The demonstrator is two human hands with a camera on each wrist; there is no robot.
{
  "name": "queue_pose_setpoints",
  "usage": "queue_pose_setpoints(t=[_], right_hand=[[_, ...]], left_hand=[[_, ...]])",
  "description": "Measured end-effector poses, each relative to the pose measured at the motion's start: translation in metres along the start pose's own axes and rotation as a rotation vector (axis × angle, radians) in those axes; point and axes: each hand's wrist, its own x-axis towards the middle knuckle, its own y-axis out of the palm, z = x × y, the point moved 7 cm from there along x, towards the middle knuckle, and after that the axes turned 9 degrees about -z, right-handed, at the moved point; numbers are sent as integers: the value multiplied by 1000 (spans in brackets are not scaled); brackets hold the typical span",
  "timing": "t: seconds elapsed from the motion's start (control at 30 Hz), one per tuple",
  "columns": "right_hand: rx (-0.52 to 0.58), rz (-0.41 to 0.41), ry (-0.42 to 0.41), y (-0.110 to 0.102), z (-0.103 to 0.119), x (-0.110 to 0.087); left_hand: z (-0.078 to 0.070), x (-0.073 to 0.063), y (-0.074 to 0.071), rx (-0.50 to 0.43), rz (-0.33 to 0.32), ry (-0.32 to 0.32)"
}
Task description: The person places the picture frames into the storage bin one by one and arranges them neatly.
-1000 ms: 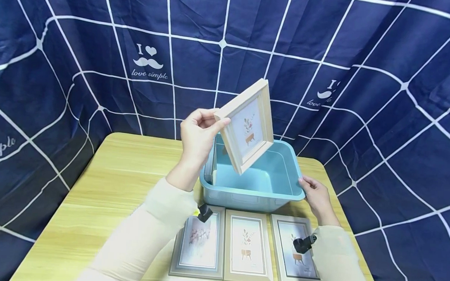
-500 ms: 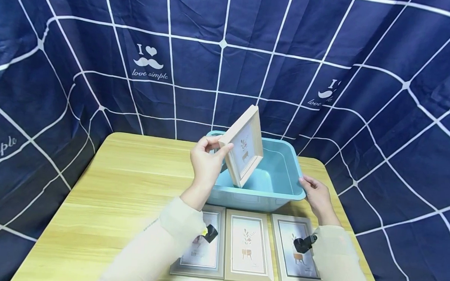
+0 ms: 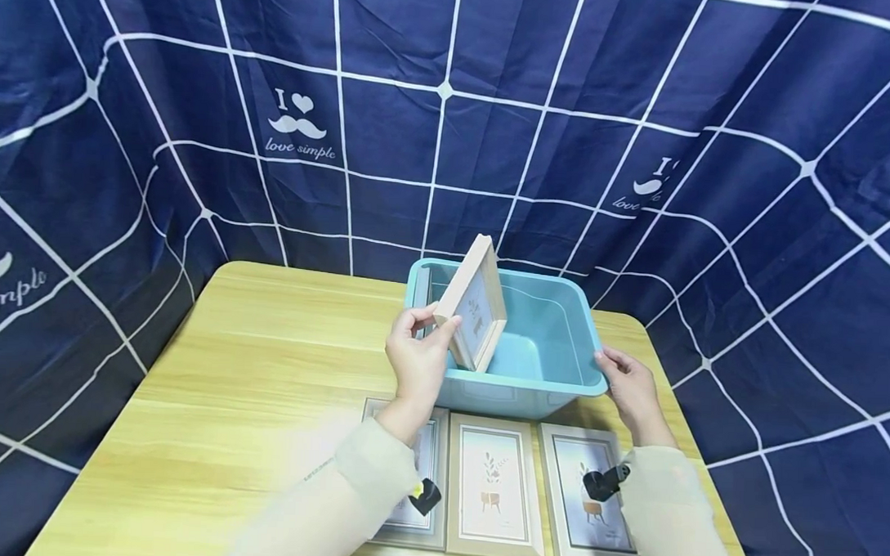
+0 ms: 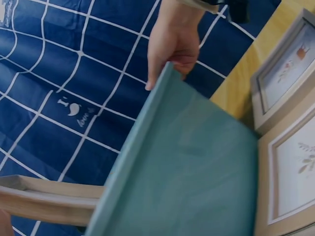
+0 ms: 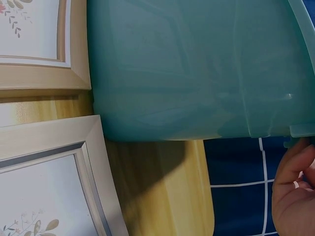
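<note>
From where I stand, the left hand (image 3: 418, 359) has thumb and fingers closed in a pinch on the near-left edge of a pale wooden picture frame with a plant print (image 3: 494, 308). The frame leans over the light-blue plastic tub (image 3: 500, 398), its lower end seemingly dipping inside; whether it touches the tub's near rim I can't tell. With only one edge held, I'd worry about it swivelling and knocking that rim, or scraping the thin grey panel (image 3: 422, 287) upright against the tub's left wall. The right hand (image 3: 631, 391) pinches the tub's near-right corner; should that grip loosen, a knock could shift the tub towards the grey (image 3: 439, 450), beige (image 3: 491, 484) and silvery (image 3: 577, 512) rectangular frames lying just in front of it.
</note>
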Motion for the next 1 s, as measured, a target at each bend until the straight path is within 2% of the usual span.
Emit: queue_pose_setpoints(t=[0.27, 0.63, 1.0], right_hand=[[6, 1, 0, 1, -1, 0], [9, 3, -9, 1, 1, 0], [24, 17, -11, 1, 0, 1]], left_hand=[[13, -8, -10, 30, -73, 48], [27, -16, -19, 0, -84, 13], [35, -18, -25, 53, -108, 68]])
